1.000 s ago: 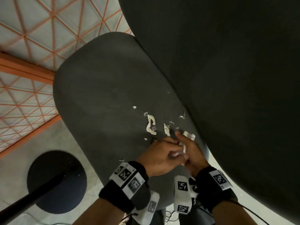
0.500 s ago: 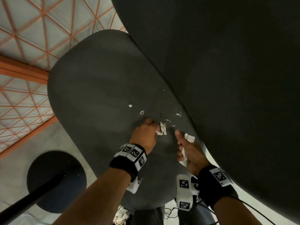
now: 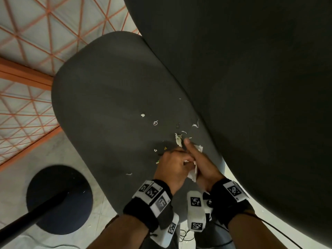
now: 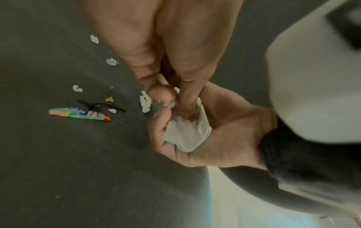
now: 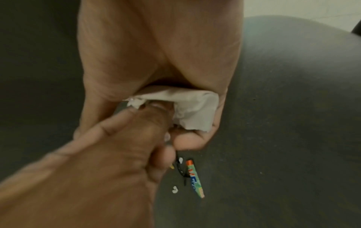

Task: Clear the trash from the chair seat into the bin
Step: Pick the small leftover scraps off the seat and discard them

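The dark grey chair seat (image 3: 107, 105) carries small trash. My right hand (image 3: 203, 166) hovers near the seat's back right, cupped, its fingers curled round a wad of white paper (image 3: 193, 174) (image 4: 187, 135) (image 5: 195, 108). My left hand (image 3: 172, 164) meets it, thumb and fingers pinching white scraps (image 4: 171, 103) against the wad. On the seat lie a white shred (image 3: 178, 138), small white bits (image 3: 142, 115), a coloured wrapper (image 4: 78, 114) (image 5: 195, 179) and a black twist tie (image 4: 99, 105). No bin is in view.
The chair's dark backrest (image 3: 251, 87) rises close on the right of both hands. On the floor at lower left is a dark round base (image 3: 59, 198) with a black pole. An orange-lined mat (image 3: 27, 42) covers the floor beyond the seat.
Half a second ago my left hand reached out onto the seat at a white shred. It has drawn back to the right hand and its paper. The right hand stayed put.
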A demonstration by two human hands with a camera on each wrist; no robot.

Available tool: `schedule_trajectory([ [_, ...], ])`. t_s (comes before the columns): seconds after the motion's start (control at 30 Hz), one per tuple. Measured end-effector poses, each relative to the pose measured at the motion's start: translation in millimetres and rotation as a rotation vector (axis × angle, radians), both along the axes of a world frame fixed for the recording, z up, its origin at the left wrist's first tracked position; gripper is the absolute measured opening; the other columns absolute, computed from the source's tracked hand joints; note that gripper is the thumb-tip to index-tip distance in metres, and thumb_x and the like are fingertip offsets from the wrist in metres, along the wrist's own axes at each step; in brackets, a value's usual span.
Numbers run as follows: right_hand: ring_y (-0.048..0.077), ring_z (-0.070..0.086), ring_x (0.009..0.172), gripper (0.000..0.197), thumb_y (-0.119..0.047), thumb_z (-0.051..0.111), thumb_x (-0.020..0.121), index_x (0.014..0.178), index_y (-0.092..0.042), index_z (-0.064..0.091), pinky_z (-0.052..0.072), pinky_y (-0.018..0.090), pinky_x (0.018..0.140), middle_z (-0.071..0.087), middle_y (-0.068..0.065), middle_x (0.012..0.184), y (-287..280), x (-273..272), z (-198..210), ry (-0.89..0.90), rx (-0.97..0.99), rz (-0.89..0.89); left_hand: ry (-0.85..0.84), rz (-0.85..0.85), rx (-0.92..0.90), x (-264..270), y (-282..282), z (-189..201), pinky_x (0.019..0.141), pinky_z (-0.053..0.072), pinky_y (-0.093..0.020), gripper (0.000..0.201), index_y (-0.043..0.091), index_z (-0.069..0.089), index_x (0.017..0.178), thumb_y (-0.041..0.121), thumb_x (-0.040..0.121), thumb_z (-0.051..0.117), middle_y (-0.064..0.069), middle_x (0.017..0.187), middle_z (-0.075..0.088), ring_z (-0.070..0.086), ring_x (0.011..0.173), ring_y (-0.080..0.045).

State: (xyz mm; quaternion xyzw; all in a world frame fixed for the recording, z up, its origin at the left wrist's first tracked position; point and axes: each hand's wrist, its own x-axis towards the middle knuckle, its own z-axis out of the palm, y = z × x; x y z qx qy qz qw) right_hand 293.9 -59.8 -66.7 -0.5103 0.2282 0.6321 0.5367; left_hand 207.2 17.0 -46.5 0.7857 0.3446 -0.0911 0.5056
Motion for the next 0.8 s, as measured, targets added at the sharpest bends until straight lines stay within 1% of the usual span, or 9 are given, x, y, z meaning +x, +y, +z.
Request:
schedule_trajectory([
  [0.1, 0.030, 0.070, 0.106, 0.044, -0.041, 0.071, 0.083, 0.113, -0.009, 0.070, 0.055, 0.040, 0.088, 0.071, 0.020, 0.114, -5.2, 1.7, -0.2, 0.001, 0.051, -0.026, 0.012, -0.016, -0.041, 3.1, -3.1, 0.5, 0.077, 0.056, -0.030, 0.019, 0.022, 0.074, 0.094, 0.011, 0.080, 0.066, 0.004, 0.094, 0.074, 0.069, 0.083, -0.011],
  [0.23, 0.039, 0.063, 0.117, 0.056, -0.043, 0.064, 0.090, 0.126, 0.000, 0.059, 0.051, 0.048, 0.098, 0.065, 0.027, 0.124, -9.1, 7.8, 0.1, -0.050, 0.031, -0.046, 0.060, 0.072, -0.327, 5.1, 3.0, 8.0, 0.088, 0.057, -0.030, 0.037, 0.023, 0.053, 0.125, 0.012, 0.090, 0.060, 0.003, 0.110, 0.073, 0.069, 0.100, -0.009],
  [0.3, 0.037, 0.065, 0.102, 0.059, -0.043, 0.066, 0.089, 0.127, 0.001, 0.058, 0.055, 0.041, 0.083, 0.066, 0.024, 0.119, -10.5, 3.7, -2.6, -0.075, 0.035, -0.073, 0.020, 0.139, -0.358, 7.9, 9.4, 9.2, 0.079, 0.060, -0.035, 0.027, 0.016, 0.060, 0.114, 0.010, 0.089, 0.064, -0.001, 0.098, 0.076, 0.073, 0.083, -0.011],
  [0.37, 0.022, 0.058, 0.074, 0.060, -0.044, 0.071, 0.084, 0.123, 0.000, 0.061, 0.045, 0.029, 0.058, 0.063, 0.017, 0.105, -12.6, 0.0, -4.7, -0.104, 0.039, -0.101, 0.002, 0.216, -0.324, 9.6, 18.2, 6.6, 0.069, 0.061, -0.034, 0.023, 0.016, 0.066, 0.101, 0.010, 0.080, 0.074, 0.000, 0.089, 0.075, 0.072, 0.071, -0.015],
  [0.43, 0.010, 0.049, 0.058, 0.042, -0.038, 0.075, 0.081, 0.110, -0.008, 0.070, 0.034, 0.021, 0.048, 0.063, 0.007, 0.088, -16.4, 0.2, -6.2, -0.114, 0.032, -0.116, 0.034, 0.248, -0.320, 12.3, 30.2, -2.0, 0.072, 0.060, -0.032, 0.039, 0.025, 0.066, 0.106, 0.013, 0.072, 0.082, 0.002, 0.103, 0.068, 0.071, 0.078, -0.018],
  [0.5, 0.006, 0.044, 0.047, 0.009, -0.027, 0.074, 0.082, 0.086, -0.020, 0.071, 0.031, 0.018, 0.043, 0.057, -0.006, 0.062, -22.6, 3.0, -8.9, -0.088, 0.006, -0.143, 0.090, 0.221, -0.255, 16.6, 43.3, -15.5, 0.081, 0.058, -0.028, 0.053, 0.029, 0.059, 0.119, 0.015, 0.073, 0.080, 0.000, 0.121, 0.054, 0.069, 0.088, -0.017],
  [0.57, 0.004, 0.042, 0.041, 0.012, -0.019, 0.071, 0.085, 0.077, -0.023, 0.063, 0.030, 0.017, 0.041, 0.049, -0.010, 0.051, -28.1, 5.0, -12.1, -0.076, -0.004, -0.160, 0.167, 0.106, -0.048, 24.5, 53.8, -28.0, 0.090, 0.053, -0.032, 0.065, 0.028, 0.050, 0.130, 0.022, 0.072, 0.079, -0.002, 0.133, 0.042, 0.064, 0.102, -0.021],
  [0.67, 0.005, 0.042, 0.041, 0.019, -0.010, 0.070, 0.085, 0.074, -0.022, 0.060, 0.030, 0.017, 0.039, 0.049, -0.006, 0.053, -34.6, 4.6, -17.7, -0.094, -0.027, -0.175, 0.263, -0.121, 0.173, 39.8, 57.4, -35.5, 0.094, 0.050, -0.039, 0.079, 0.022, 0.043, 0.135, 0.030, 0.067, 0.082, -0.006, 0.135, 0.035, 0.057, 0.111, -0.031],
  [0.8, 0.009, 0.043, 0.050, 0.024, -0.008, 0.071, 0.084, 0.071, -0.022, 0.057, 0.029, 0.020, 0.042, 0.049, -0.001, 0.066, -39.2, 3.6, -23.5, -0.105, -0.043, -0.189, 0.301, -0.245, 0.308, 45.3, 55.1, -41.2, 0.085, 0.051, -0.042, 0.046, 0.016, 0.055, 0.120, 0.021, 0.079, 0.073, -0.009, 0.129, 0.046, 0.062, 0.101, -0.036],
])
